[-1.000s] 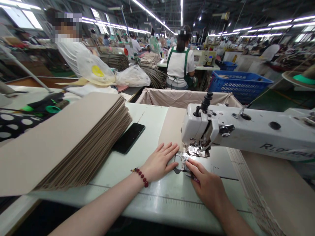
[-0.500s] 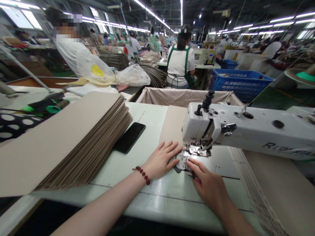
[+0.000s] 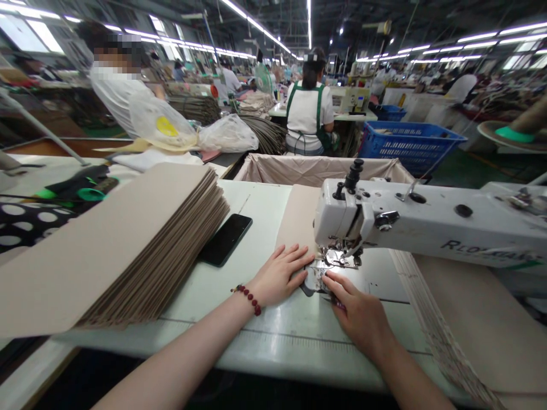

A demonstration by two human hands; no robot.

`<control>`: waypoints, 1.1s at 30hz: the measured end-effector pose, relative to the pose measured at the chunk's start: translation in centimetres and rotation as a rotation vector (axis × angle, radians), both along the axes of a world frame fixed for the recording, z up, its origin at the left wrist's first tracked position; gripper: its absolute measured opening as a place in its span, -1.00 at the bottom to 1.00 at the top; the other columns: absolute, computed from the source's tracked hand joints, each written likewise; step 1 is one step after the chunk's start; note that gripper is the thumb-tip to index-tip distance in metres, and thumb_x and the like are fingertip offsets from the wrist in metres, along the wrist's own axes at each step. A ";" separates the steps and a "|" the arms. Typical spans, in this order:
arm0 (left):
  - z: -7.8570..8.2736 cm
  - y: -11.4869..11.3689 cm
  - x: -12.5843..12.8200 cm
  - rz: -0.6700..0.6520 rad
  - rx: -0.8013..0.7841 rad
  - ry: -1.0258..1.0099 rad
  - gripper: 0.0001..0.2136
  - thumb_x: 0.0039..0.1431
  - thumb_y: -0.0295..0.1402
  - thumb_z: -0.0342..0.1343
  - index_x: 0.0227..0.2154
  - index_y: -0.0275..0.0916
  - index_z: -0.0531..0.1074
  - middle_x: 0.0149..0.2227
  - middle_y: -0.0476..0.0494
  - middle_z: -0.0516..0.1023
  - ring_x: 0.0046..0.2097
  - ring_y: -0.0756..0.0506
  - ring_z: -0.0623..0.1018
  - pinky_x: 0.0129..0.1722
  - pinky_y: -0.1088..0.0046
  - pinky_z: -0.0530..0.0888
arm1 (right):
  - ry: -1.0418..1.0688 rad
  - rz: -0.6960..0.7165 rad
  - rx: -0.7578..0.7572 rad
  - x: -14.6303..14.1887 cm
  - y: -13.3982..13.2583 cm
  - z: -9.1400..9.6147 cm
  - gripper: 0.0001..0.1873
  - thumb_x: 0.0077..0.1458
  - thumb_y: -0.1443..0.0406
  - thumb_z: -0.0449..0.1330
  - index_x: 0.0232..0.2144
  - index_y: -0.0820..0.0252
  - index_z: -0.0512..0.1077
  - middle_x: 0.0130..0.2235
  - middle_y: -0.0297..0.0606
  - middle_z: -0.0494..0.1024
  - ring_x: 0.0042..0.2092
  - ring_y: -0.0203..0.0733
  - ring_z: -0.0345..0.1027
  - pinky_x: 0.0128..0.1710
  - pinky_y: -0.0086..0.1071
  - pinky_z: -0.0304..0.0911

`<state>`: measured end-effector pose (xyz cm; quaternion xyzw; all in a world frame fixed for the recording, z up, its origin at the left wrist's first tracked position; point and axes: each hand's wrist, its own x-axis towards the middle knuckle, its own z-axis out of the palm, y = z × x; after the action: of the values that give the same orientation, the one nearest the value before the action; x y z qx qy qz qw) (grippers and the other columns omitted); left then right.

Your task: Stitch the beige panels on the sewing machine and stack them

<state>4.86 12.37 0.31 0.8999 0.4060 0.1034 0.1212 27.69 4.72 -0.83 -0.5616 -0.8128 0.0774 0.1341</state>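
Two bare hands work at one sewing machine. The left hand lies open, fingers spread flat, beside the presser foot. The right hand curls, its fingertips apparently pinching something small near one beige panel, which runs to that foot. One stack of beige sheets and one phone lie leftward.

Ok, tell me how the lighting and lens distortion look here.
Head view: the ceiling lights and windows glare white; the table shows a pale sheen; the wide lens bows the edges, stretching the board stack; the distant worker looks slightly soft.
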 end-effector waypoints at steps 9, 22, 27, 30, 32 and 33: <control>-0.6 -0.4 0.3 0.031 0.112 0.031 -0.50 0.35 -0.07 -0.21 0.30 -0.07 0.00 0.33 -0.06 0.02 0.33 -0.15 0.03 0.29 0.17 -0.02 | 0.001 -0.024 0.025 -0.4 -0.4 0.6 -0.44 0.14 0.40 0.07 0.17 -0.07 0.22 0.23 -0.41 0.26 0.02 -0.17 0.37 -0.13 -0.31 0.37; 0.8 -1.9 0.2 0.473 0.214 0.139 -0.51 0.39 -0.19 -0.28 0.29 -0.30 0.03 -0.28 -0.33 0.55 -0.13 -0.28 0.53 -0.04 0.08 0.35 | 0.042 -0.047 0.009 -0.2 -0.8 0.9 -0.48 0.15 0.36 0.06 0.15 -0.08 0.24 0.22 -0.44 0.28 0.08 -0.15 0.31 -0.08 -0.30 0.32; -0.1 -6.5 -4.1 0.539 0.247 0.211 -0.60 0.33 -0.35 -0.16 0.19 -0.26 0.23 0.05 -0.41 0.38 0.11 -0.35 0.36 0.04 0.04 0.31 | 0.081 -0.046 -0.012 0.4 -2.5 1.9 -0.49 0.11 0.39 0.09 0.11 -0.03 0.30 0.17 -0.37 0.34 0.02 -0.17 0.36 -0.12 -0.35 0.30; -0.8 -9.6 -7.5 0.438 0.204 0.216 -0.55 0.29 -0.50 -0.22 0.22 -0.20 0.20 0.24 -0.28 0.19 0.26 -0.26 0.19 0.19 0.10 0.19 | 0.182 -0.055 -0.055 1.1 -6.0 2.5 -0.55 0.09 0.39 0.10 0.04 0.00 0.35 0.01 -0.33 0.47 -0.07 -0.20 0.40 -0.15 -0.40 0.28; -1.0 -11.2 -8.9 0.289 0.127 0.175 -0.48 0.27 -0.56 -0.25 0.27 -0.12 0.09 0.31 -0.13 0.07 0.31 -0.18 0.08 0.26 0.11 0.10 | 0.345 -0.081 -0.120 1.6 -8.9 2.5 -0.70 0.15 0.34 0.08 -0.06 0.02 0.39 -0.15 -0.36 0.52 -0.17 -0.23 0.41 -0.20 -0.42 0.26; -0.9 -11.7 -9.3 0.209 0.082 0.152 -0.46 0.27 -0.58 -0.27 0.28 -0.08 0.04 0.32 -0.06 0.02 0.33 -0.15 0.04 0.28 0.11 0.06 | 0.432 -0.116 -0.156 1.8 -10.3 2.3 -0.80 0.19 0.29 0.06 -0.14 0.04 0.41 -0.25 -0.37 0.52 -0.23 -0.25 0.41 -0.24 -0.43 0.25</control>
<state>-4.42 0.64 -0.61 0.8622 0.5009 0.0633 0.0418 29.45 -5.54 1.51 -0.5866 -0.7230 0.2506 0.2652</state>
